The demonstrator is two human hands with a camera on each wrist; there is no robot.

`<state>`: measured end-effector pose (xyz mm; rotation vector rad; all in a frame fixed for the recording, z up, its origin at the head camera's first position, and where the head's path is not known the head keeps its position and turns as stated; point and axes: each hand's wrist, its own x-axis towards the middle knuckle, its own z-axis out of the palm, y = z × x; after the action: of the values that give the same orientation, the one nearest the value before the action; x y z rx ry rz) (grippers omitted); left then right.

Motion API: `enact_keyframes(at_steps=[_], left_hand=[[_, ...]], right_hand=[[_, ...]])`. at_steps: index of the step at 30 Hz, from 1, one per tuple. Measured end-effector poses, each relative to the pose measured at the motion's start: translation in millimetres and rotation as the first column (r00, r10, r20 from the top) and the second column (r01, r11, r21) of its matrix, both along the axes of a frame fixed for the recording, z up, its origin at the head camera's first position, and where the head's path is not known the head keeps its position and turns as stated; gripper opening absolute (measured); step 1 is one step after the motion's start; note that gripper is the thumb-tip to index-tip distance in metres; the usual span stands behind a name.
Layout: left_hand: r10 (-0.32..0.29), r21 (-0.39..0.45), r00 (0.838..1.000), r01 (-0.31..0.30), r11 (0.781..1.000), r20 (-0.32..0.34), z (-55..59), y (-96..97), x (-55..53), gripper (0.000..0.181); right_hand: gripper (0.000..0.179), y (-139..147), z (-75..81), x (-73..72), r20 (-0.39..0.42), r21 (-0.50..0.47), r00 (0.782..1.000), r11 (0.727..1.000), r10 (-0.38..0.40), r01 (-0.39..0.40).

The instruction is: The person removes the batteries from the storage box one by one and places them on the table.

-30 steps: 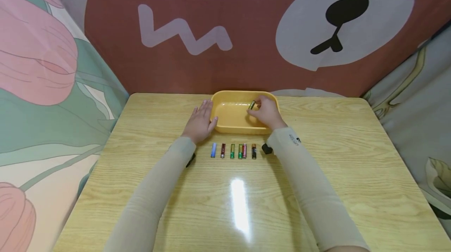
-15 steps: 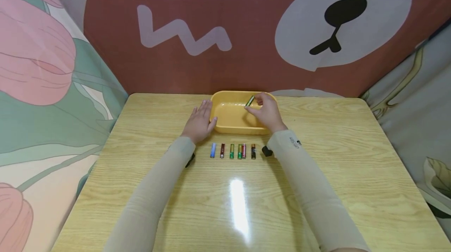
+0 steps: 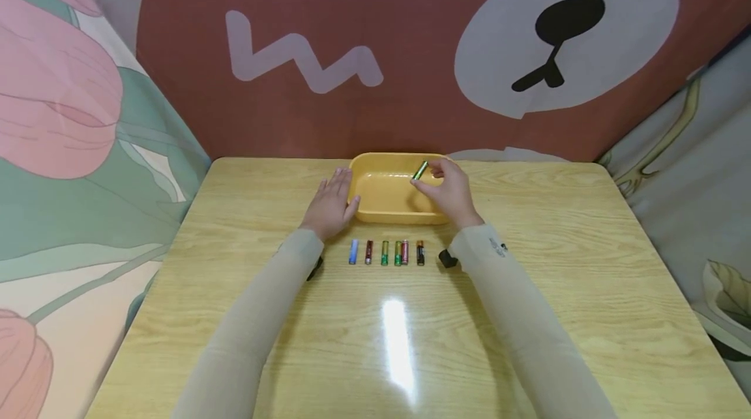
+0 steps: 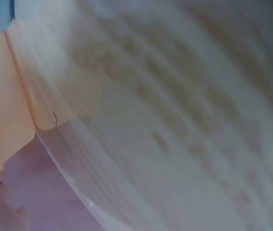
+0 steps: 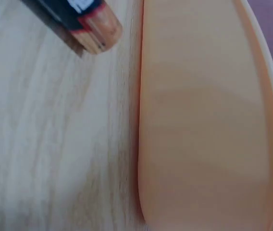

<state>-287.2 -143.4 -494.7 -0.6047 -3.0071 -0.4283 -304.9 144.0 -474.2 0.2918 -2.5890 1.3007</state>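
Observation:
My right hand [image 3: 453, 194] pinches a green battery [image 3: 420, 170] between thumb and fingers, holding it tilted over the right part of a yellow tray [image 3: 399, 217]. Against the tray's left side rests my left hand [image 3: 328, 212], its fingers straight and the thumb at the near left corner. In front of the tray several batteries lie in a row: light blue [image 3: 353, 251], dark red [image 3: 368, 252], two green, red [image 3: 405, 252] and black with a copper end [image 3: 420, 253]. The right wrist view shows that black battery [image 5: 79, 21] beside the tray wall [image 5: 199, 120]; the held one is out of that view.
The wooden table [image 3: 281, 341] carries the tray near its far edge. Behind it hangs a brown cloth [image 3: 293, 119] with a bear print. A black wrist camera [image 3: 448, 259] sits under the right sleeve, just right of the battery row.
The green battery in my right hand has turned so that more of its length shows. That hand has shifted slightly to the right. My left hand stays at the tray's side.

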Motion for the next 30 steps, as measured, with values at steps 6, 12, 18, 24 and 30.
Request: enact_keyframes(at_steps=[6,12,18,24,30], left_hand=[[0.001,-0.001,1.0,-0.001,1.0,0.003,-0.6,-0.6,1.5,0.07],[-0.002,0.005,1.0,0.002,1.0,0.013,0.0,0.8,1.3,0.07],[-0.001,-0.006,1.0,0.001,1.0,0.012,0.2,0.7,0.4,0.071],[0.0,0.001,1.0,0.0,1.0,0.017,-0.5,0.6,-0.2,0.07],[-0.002,0.008,1.0,0.002,1.0,0.016,0.8,1.2,0.4,0.07]], right_hand=[[0.056,-1,2.3,13.9,-0.006,-0.028,0.999,0.999,0.033,-0.033],[0.053,-1,4.1,24.9,-0.027,-0.038,0.998,0.997,0.061,-0.062],[0.052,3,9.8,37.6,-0.02,-0.043,0.995,0.994,0.095,-0.096],[0.052,6,16.1,51.4,0.016,-0.068,0.992,0.99,0.122,-0.12],[0.05,7,19.0,65.0,-0.006,-0.034,0.986,0.985,0.166,-0.166]])
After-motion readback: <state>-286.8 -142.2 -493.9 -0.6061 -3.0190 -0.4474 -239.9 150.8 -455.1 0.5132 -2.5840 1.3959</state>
